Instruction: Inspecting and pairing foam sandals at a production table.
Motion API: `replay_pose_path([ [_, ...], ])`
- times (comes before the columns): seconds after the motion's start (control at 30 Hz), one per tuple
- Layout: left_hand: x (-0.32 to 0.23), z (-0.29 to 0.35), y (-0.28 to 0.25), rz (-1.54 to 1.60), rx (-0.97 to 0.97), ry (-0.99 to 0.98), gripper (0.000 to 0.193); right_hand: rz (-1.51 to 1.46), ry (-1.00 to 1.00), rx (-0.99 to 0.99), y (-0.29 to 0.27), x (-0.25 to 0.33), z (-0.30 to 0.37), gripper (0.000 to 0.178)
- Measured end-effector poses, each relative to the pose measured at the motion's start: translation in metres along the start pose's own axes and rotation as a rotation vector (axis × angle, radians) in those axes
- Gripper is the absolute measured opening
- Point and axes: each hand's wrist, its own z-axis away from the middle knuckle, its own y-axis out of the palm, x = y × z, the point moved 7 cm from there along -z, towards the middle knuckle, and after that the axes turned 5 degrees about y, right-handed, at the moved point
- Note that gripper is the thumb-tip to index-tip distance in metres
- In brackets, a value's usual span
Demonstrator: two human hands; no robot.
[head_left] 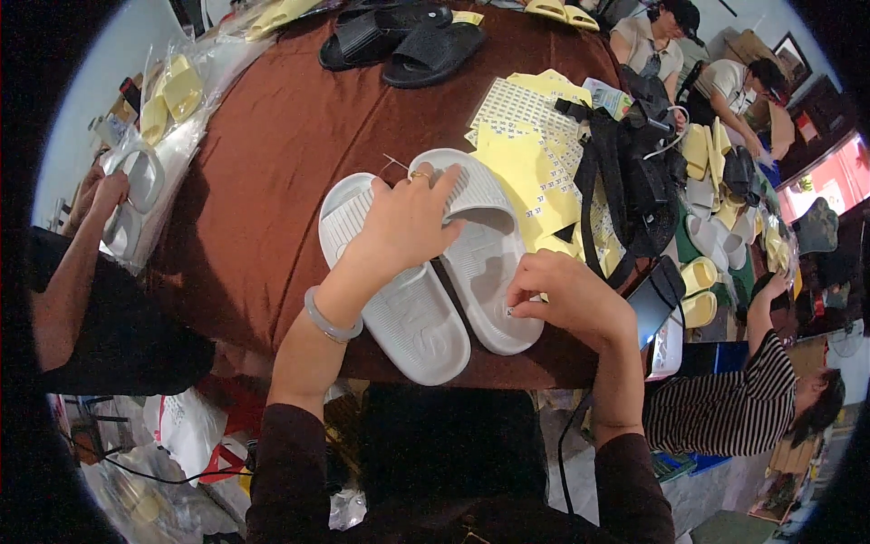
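A pair of light grey slide sandals lies side by side on the brown cloth, toes pointing away from me. My left hand (405, 218) rests across their straps, its thumb and fingers holding the strap of the right slide (487, 272). The left slide (419, 317) lies partly under that hand and wrist. At the heel of the right slide, my right hand (566, 295) pinches a small white sticker (511, 312) between thumb and forefinger, close to the insole. Yellow sticker sheets (526, 168) with printed labels lie just beyond my right hand.
Black slides (433, 53) sit at the table's far side. A black strapped bag (625, 181) and a phone-like dark device (657, 299) lie to the right. At the left, another person's hand (111, 192) holds a grey slide. More people work at the right among yellow slides (699, 290).
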Motion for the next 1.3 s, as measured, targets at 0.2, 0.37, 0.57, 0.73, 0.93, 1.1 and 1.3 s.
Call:
replay_pose_path([
  [0.2,-0.001,0.0,-0.002,-0.013,-0.008,-0.002,0.067,0.025,-0.003,-0.023,0.003,0.0,-0.001,0.01],
  [0.37,-0.002,0.0,-0.004,0.017,0.011,-0.009,0.067,0.061,0.043,-0.002,0.009,-0.001,-0.001,0.008],
  [0.57,-0.002,0.0,-0.005,0.009,0.015,-0.01,0.067,0.185,0.064,-0.042,0.012,0.007,-0.001,0.012],
  [0.73,-0.004,-0.003,-0.004,0.025,0.067,-0.028,0.067,0.224,0.002,-0.037,0.017,0.003,0.001,0.011],
  [0.93,-0.001,-0.004,-0.004,0.009,0.07,-0.034,0.065,0.188,-0.03,-0.031,0.017,0.0,0.002,0.011],
  [1.1,-0.001,-0.003,-0.005,0.024,0.08,-0.039,0.066,0.043,0.024,0.105,0.012,-0.004,0.001,0.011],
  [1.3,-0.002,-0.003,-0.005,0.024,0.084,-0.047,0.067,-0.082,0.056,0.047,0.01,-0.014,0.003,0.009],
])
